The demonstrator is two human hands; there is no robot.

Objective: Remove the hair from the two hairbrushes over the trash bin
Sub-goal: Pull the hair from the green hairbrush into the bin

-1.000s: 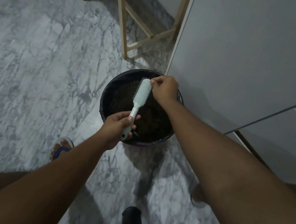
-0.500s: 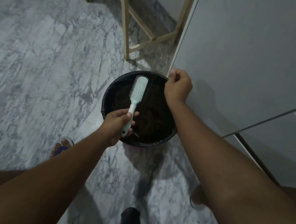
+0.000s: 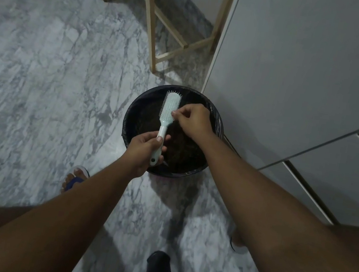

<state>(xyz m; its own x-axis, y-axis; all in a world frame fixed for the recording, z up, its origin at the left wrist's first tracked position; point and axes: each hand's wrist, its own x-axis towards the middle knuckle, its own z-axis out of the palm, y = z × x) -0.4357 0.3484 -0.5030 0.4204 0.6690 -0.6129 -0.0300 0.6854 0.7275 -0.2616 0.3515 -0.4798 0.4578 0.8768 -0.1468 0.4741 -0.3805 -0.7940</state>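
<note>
Looking down from head height at a grey-veined marble floor [image 3: 43,67]. A round trash bin [image 3: 128,127] with a black liner stands at the centre of the view, just beside a white cabinet [image 3: 303,61] that fills the 2 o'clock area. The bin's contents are dark.

A pale mint hairbrush [image 3: 170,107] is held over the bin's opening. Its bristles face up, its head points to 12 o'clock and its handle to 6 o'clock. The left grip [image 3: 144,149] is clenched round the handle, thumb on top. The right grip [image 3: 196,121] reaches in from 4 o'clock. Its curled fingertips pinch at the bristles on the 3 o'clock edge of the brush head. Whether any hair lies between them is too small to tell.

The legs of a light wooden frame [image 3: 151,25] stand at 12 o'clock. A foot in a blue sandal [image 3: 75,178] rests on the floor at 8 o'clock from the bin. A black object [image 3: 159,264], cut off by the edge, shows at 6 o'clock.
</note>
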